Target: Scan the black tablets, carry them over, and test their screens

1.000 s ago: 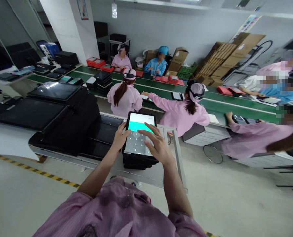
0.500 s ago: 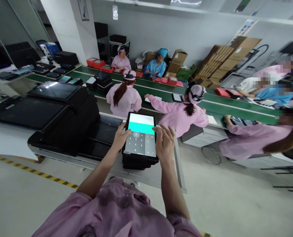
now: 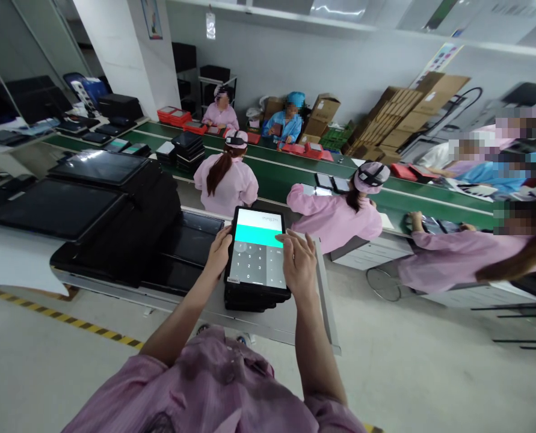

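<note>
A black tablet point(image 3: 255, 236) lies on top of a stack of similar dark tablets point(image 3: 249, 302), its screen showing a calculator with a teal band and a number keypad. My left hand point(image 3: 218, 252) grips the tablet's left edge, thumb near the front rim and the other fingers partly hidden behind its side. Over the right edge is my right hand point(image 3: 300, 263), holding nothing, with its index finger stretched to the right end of the teal band and the other fingers apart. Whether that fingertip touches the glass I cannot tell.
The stack stands on a grey table point(image 3: 308, 294). Large black trays point(image 3: 55, 207) with dark panels are piled to the left. Ahead runs a green conveyor point(image 3: 272, 174) with several co-workers, red cases point(image 3: 310, 149) and tablets. Cardboard boxes point(image 3: 385, 120) lean against the back wall.
My left thumb has drawn back from the keypad to the tablet's edge. My right index finger has shifted slightly left. A co-worker ahead has drawn an arm back, and the digits shown have changed.
</note>
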Tool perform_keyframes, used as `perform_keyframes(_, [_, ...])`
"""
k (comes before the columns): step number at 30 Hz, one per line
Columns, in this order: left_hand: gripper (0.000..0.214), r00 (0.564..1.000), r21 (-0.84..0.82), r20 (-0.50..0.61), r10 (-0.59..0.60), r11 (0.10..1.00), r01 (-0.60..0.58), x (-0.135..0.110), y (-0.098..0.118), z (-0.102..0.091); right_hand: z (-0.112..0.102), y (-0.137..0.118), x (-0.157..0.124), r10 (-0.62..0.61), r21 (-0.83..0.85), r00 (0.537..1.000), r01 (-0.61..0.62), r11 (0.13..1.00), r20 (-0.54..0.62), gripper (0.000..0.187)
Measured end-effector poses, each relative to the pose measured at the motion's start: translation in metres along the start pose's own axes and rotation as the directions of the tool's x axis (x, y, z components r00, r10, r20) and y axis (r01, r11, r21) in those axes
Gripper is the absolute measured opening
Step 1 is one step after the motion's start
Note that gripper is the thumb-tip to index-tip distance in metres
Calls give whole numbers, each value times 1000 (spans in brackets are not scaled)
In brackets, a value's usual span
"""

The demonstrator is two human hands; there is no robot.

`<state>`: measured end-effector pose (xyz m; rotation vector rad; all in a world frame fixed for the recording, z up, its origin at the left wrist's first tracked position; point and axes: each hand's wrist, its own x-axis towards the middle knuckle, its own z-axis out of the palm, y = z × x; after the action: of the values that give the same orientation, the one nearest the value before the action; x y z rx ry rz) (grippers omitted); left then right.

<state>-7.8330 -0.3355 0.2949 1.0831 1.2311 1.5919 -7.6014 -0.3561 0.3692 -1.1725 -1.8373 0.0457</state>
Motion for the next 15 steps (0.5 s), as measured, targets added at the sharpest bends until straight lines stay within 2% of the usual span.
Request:
perform_keyframes(4, [41, 999, 29, 21, 31, 999, -32, 2, -4, -4, -1, -3, 3, -67, 54, 990, 61, 997, 124, 43])
perform_keyframes(9, [52, 988, 95, 95, 121, 987, -130, 6, -11, -11, -2, -3, 3, 13, 76, 999, -16, 997, 39, 42])
perform_keyframes(15, [60, 982, 134, 97, 165, 975, -177, 9, -22, -10, -1, -1, 1, 67, 84, 997, -69, 994, 28, 44])
